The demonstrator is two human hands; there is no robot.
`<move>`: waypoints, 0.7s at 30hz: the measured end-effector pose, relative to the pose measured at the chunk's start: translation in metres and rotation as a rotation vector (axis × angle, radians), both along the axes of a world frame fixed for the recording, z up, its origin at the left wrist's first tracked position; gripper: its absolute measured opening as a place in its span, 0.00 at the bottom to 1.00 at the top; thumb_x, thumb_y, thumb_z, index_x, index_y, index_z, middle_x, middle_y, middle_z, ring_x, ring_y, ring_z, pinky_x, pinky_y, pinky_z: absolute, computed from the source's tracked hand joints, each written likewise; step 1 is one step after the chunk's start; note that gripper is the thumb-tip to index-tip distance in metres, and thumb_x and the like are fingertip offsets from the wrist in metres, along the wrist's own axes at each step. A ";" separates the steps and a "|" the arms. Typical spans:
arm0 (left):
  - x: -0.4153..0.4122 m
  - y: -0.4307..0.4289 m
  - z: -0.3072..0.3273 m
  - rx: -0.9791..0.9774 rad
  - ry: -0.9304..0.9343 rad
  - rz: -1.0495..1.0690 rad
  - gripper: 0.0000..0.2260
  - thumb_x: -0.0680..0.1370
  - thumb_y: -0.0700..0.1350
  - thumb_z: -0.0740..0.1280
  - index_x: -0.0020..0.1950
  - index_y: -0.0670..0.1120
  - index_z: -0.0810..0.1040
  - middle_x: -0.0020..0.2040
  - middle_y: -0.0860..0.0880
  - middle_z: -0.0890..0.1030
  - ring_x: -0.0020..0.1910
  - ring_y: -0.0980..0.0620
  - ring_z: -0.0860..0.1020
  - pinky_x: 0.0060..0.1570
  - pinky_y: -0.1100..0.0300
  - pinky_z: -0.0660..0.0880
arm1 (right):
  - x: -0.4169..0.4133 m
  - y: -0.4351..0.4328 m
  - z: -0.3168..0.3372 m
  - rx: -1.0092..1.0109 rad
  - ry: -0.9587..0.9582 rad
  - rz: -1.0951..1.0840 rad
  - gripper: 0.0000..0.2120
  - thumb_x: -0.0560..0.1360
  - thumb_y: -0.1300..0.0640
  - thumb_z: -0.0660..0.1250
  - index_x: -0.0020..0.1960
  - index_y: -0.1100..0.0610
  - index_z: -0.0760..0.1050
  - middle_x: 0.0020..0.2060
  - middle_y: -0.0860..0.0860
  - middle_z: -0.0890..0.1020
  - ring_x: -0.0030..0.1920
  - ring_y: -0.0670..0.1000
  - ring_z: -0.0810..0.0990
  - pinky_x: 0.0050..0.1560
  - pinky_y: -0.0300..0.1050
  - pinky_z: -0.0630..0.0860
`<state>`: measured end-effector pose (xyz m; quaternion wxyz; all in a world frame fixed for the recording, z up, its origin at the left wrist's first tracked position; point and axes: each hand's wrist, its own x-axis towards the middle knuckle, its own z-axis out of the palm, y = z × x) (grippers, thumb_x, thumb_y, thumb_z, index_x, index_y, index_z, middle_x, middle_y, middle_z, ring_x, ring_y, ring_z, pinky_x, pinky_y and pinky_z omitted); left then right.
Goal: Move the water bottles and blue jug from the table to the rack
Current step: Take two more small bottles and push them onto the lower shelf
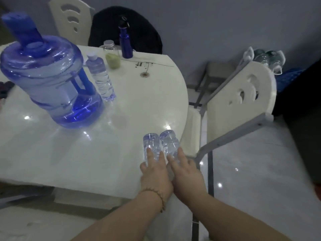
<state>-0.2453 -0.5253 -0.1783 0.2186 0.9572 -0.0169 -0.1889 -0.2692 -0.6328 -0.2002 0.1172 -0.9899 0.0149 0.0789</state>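
Observation:
Two clear water bottles stand side by side near the table's front right edge. My left hand (155,173) grips the left bottle (150,142) from above, and my right hand (186,173) grips the right bottle (169,139); their caps are hidden under my hands. A large blue jug (48,80) with a blue cap stands at the table's left. Just right of it stands a third clear water bottle (101,77) with a white cap. A grey metal rack (225,84) stands to the right of the table, with bottles (267,60) on its far top corner.
On the white table (86,153), far side, stand a jar with green powder (112,54) and a dark blue metal flask (126,42). A white chair (241,100) sits between table and rack. Another chair (73,20) and a dark bag (139,30) are behind.

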 end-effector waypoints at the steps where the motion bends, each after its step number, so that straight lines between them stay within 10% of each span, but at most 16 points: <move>1: -0.011 -0.008 -0.001 -0.012 -0.008 -0.026 0.35 0.76 0.47 0.64 0.76 0.58 0.46 0.76 0.51 0.35 0.69 0.42 0.55 0.63 0.51 0.69 | -0.008 -0.010 0.000 0.004 -0.002 -0.011 0.39 0.73 0.58 0.64 0.74 0.43 0.44 0.76 0.50 0.39 0.65 0.60 0.65 0.53 0.51 0.75; 12: -0.133 -0.249 0.004 -0.056 -0.045 -0.271 0.45 0.71 0.40 0.66 0.77 0.51 0.38 0.76 0.48 0.32 0.76 0.45 0.39 0.73 0.54 0.52 | -0.145 -0.253 0.007 -0.044 0.006 -0.121 0.42 0.69 0.59 0.67 0.75 0.48 0.47 0.77 0.50 0.47 0.72 0.62 0.58 0.56 0.53 0.75; 21: -0.149 -0.455 0.039 -0.119 -0.005 -0.392 0.40 0.72 0.40 0.66 0.77 0.54 0.45 0.77 0.52 0.37 0.73 0.42 0.51 0.68 0.49 0.64 | -0.183 -0.451 0.035 -0.112 -0.052 -0.316 0.37 0.74 0.57 0.62 0.77 0.49 0.46 0.77 0.47 0.43 0.74 0.59 0.51 0.61 0.52 0.72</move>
